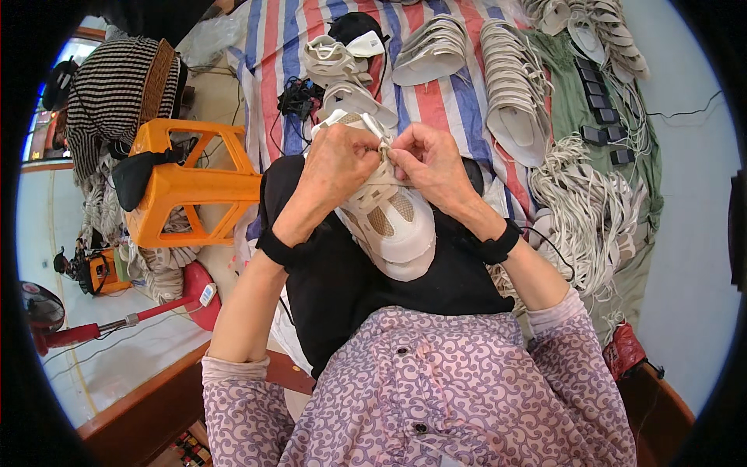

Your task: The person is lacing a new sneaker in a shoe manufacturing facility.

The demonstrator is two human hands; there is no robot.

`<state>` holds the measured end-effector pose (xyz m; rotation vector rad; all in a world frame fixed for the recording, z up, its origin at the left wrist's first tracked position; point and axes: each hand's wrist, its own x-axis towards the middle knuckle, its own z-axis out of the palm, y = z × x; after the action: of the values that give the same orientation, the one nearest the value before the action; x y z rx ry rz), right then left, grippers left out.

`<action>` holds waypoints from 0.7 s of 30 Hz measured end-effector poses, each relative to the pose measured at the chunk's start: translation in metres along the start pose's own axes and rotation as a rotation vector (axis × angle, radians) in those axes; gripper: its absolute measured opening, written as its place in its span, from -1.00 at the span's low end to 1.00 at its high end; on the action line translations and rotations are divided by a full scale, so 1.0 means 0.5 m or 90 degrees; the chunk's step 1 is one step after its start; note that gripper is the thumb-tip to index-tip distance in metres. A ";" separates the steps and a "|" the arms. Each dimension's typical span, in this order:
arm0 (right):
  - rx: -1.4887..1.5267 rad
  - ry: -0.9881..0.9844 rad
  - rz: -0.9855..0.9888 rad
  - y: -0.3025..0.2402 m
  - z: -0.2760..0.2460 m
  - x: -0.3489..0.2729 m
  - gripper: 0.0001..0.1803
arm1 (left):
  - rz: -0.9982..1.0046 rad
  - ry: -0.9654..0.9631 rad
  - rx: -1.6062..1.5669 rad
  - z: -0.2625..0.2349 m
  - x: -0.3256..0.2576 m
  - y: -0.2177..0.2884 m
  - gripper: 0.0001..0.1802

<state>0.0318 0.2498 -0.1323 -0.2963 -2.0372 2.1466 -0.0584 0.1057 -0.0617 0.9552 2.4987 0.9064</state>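
A cream and beige shoe upper lies across my lap, its toe toward me. Both hands are at its lacing area. My left hand is closed in a pinch on a thin pale shoelace, its knuckles covering part of the upper's left side. From the right, my right hand pinches the shoelace too, thumb and forefinger close to the left fingertips. Exactly where each fingertip meets the lace is partly hidden. Just beyond the hands lies another pale upper.
Stacked shoe uppers rest on the striped sheet. A heap of white laces lies to the right, below several black boxes. On the left stand an orange stool and a red fan.
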 end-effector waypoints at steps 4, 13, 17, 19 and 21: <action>0.086 -0.024 0.027 -0.009 -0.025 0.002 -0.93 | -0.016 0.044 -0.031 0.003 -0.011 -0.004 -0.78; -0.302 0.060 -0.152 -0.058 -0.159 0.049 -0.94 | 0.036 0.079 -0.013 -0.003 -0.023 0.003 -0.81; -0.205 -0.068 -0.228 -0.066 -0.054 0.038 -0.87 | -0.008 0.022 -0.046 -0.010 -0.011 -0.008 -0.81; -0.213 -0.098 -0.275 -0.062 -0.038 0.039 -0.84 | 0.032 0.014 -0.002 -0.017 -0.009 -0.006 -0.82; -0.272 -0.088 -0.330 -0.062 -0.035 0.043 -0.84 | 0.026 0.011 -0.025 -0.015 -0.008 -0.015 -0.81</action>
<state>0.0151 0.2741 -0.1028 0.3113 -2.3121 1.4577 -0.0628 0.0950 -0.0607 0.9927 2.4752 0.9765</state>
